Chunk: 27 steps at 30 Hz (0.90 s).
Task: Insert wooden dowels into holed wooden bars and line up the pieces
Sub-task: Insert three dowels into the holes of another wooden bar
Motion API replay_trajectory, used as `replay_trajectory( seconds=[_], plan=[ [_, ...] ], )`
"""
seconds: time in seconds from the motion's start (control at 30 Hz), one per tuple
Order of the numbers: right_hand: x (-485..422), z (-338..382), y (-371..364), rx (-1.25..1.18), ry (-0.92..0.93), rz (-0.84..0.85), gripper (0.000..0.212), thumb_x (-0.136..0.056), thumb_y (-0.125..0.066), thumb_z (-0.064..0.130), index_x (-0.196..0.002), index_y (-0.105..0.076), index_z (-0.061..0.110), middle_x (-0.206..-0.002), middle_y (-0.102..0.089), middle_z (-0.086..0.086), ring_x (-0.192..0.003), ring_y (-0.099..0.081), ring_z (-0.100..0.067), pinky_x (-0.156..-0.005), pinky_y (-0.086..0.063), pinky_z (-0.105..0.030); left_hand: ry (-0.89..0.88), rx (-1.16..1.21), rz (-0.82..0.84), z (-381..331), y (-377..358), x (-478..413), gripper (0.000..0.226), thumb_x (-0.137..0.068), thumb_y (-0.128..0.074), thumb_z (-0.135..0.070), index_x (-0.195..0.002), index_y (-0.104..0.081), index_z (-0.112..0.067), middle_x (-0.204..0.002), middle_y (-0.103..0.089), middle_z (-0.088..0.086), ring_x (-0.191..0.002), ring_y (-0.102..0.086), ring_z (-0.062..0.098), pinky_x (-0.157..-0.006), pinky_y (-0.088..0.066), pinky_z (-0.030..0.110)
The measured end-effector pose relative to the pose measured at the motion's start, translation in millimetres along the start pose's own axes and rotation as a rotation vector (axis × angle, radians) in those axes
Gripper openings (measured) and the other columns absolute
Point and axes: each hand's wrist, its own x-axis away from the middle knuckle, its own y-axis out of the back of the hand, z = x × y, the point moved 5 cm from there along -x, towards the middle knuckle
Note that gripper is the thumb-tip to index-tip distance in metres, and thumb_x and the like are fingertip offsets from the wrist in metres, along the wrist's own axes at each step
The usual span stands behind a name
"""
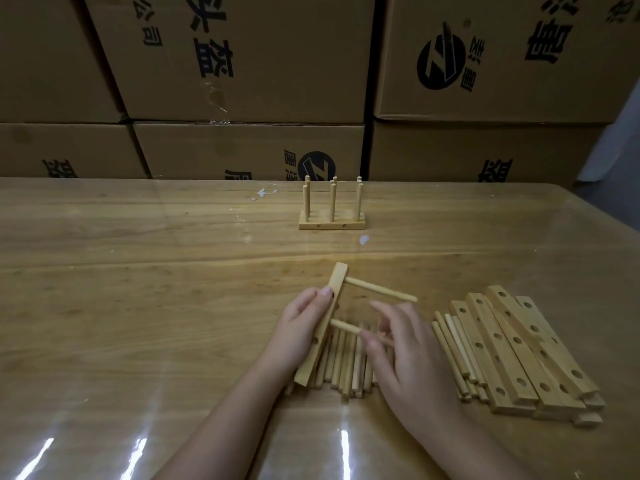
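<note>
Six boxes (242, 57) at least behind tabletop (138, 271). Bars (519, 348) stacked right: we count roughly five, lower ones hidden. One finished rack (331, 216) far centre, six upright dowels, possibly more behind. Loose dowels (341, 362) under hands: dozen or so, exact count unclear.

Our left hand (298, 327) closed round bar (323, 320), tilted on edge. One dowel (381, 289) seated. Our right hand (408, 348) pinches second dowel (346, 328), tip at middle hole.

Risks we judge: angled push jams dowel; bar twists in grip; loose dowels roll.
</note>
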Motion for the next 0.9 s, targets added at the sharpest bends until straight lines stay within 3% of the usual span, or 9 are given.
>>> replay_trajectory(
  seconds=[0.13, 0.23, 0.33, 0.47, 0.57, 0.7, 0.9],
  plan=[
    [1.7, 1.1, 10.4, -0.089, 0.027, -0.149, 0.032, -0.09, -0.04, 0.033, -0.111, -0.052, 0.012, -0.098, -0.046, 0.005, -0.088, -0.046, -0.008, -0.072, -0.042, -0.02, 0.15, 0.21, -0.197, 11.6, 19.8, -4.6, 0.041, -0.094, -0.045, -0.043, -0.084, -0.067, -0.011, -0.06, -0.064, 0.004, -0.052, -0.061, 0.012, -0.052, -0.05, 0.021],
    [4.9, 15.3, 1.1, -0.023, 0.196, 0.039, 0.02, -0.089, -0.044, 0.031, -0.098, -0.057, 0.02, -0.093, -0.052, 0.011, -0.089, -0.045, -0.003, -0.078, -0.043, -0.023, 0.239, 0.544, -0.239, 18.1, 23.5, -7.6, 0.04, -0.094, -0.047, -0.044, -0.077, -0.062, -0.012, -0.052, -0.054, 0.002, -0.046, -0.056, 0.014, -0.064, -0.048, 0.031],
    [18.4, 35.7, -18.3, 0.165, 0.477, 0.3, 0.025, -0.09, -0.042, 0.041, -0.112, -0.053, 0.036, -0.113, -0.055, 0.021, -0.109, -0.046, 0.0, -0.097, -0.039, -0.03, 0.246, 0.67, -0.258, 19.7, 21.9, -11.5, 0.04, -0.096, -0.044, -0.042, -0.074, -0.058, -0.011, -0.047, -0.049, 0.001, -0.038, -0.05, 0.012, -0.064, -0.043, 0.031],
    [31.9, 46.0, -38.1, 0.279, 0.585, 0.544, 0.041, -0.09, -0.032, 0.05, -0.129, -0.043, 0.043, -0.137, -0.042, 0.025, -0.126, -0.041, -0.003, -0.103, -0.034, -0.035, 0.247, 0.69, -0.231, 18.8, 21.4, -11.9, 0.04, -0.097, -0.043, -0.042, -0.076, -0.059, -0.012, -0.047, -0.049, 0.0, -0.038, -0.049, 0.012, -0.064, -0.045, 0.03],
    [29.4, 45.3, -36.2, 0.274, 0.537, 0.539, 0.041, -0.089, -0.033, 0.049, -0.128, -0.045, 0.04, -0.12, -0.052, 0.026, -0.111, -0.05, 0.001, -0.097, -0.041, -0.029, 0.246, 0.698, -0.235, 18.7, 20.7, -12.4, 0.038, -0.097, -0.044, -0.041, -0.076, -0.059, -0.012, -0.048, -0.048, 0.001, -0.038, -0.047, 0.011, -0.061, -0.046, 0.029],
    [24.5, 44.4, -30.2, 0.23, 0.474, 0.498, 0.029, -0.084, -0.041, 0.047, -0.106, -0.056, 0.037, -0.1, -0.051, 0.016, -0.094, -0.05, -0.003, -0.088, -0.046, -0.024, 0.246, 0.661, -0.227, 22.0, 21.0, -11.3, 0.037, -0.093, -0.05, -0.043, -0.074, -0.062, -0.014, -0.05, -0.05, 0.002, -0.041, -0.049, 0.012, -0.063, -0.048, 0.03],
    [25.4, 40.5, -31.5, 0.24, 0.5, 0.495, 0.025, -0.086, -0.042, 0.043, -0.109, -0.05, 0.038, -0.124, -0.05, 0.021, -0.117, -0.045, -0.004, -0.1, -0.038, -0.03, 0.213, 0.584, -0.228, 25.3, 23.4, -12.8, 0.038, -0.09, -0.053, -0.045, -0.072, -0.065, -0.014, -0.05, -0.053, 0.002, -0.043, -0.055, 0.013, -0.068, -0.048, 0.033]
  ],
)
